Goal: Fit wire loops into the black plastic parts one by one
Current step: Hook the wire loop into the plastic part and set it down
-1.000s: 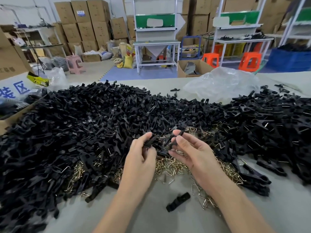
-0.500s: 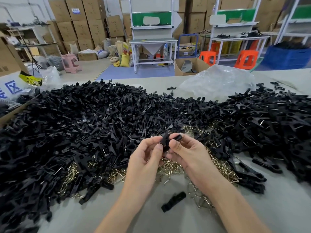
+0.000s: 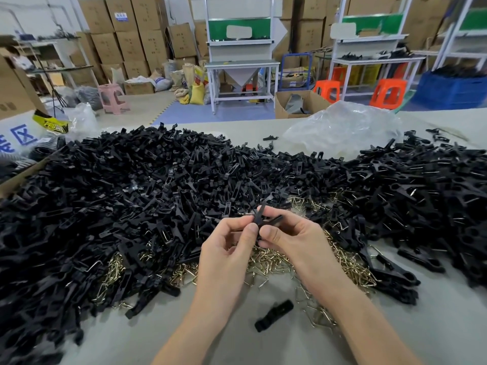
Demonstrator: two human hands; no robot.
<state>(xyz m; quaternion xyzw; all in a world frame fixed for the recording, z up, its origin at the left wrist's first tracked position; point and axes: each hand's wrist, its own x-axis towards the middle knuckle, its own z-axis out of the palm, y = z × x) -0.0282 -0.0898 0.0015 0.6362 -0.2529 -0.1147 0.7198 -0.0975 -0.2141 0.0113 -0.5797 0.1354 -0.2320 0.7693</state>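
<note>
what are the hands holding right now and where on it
Both the left hand and right hand pinch crossed black plastic parts by their lower ends, fingertips meeting at the crossing.

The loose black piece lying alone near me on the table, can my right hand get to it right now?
Probably not right away: the way to the loose black piece is bare table, but the right hand and left hand both pinch a black plastic part.

head view, forward and down, close over table
</note>
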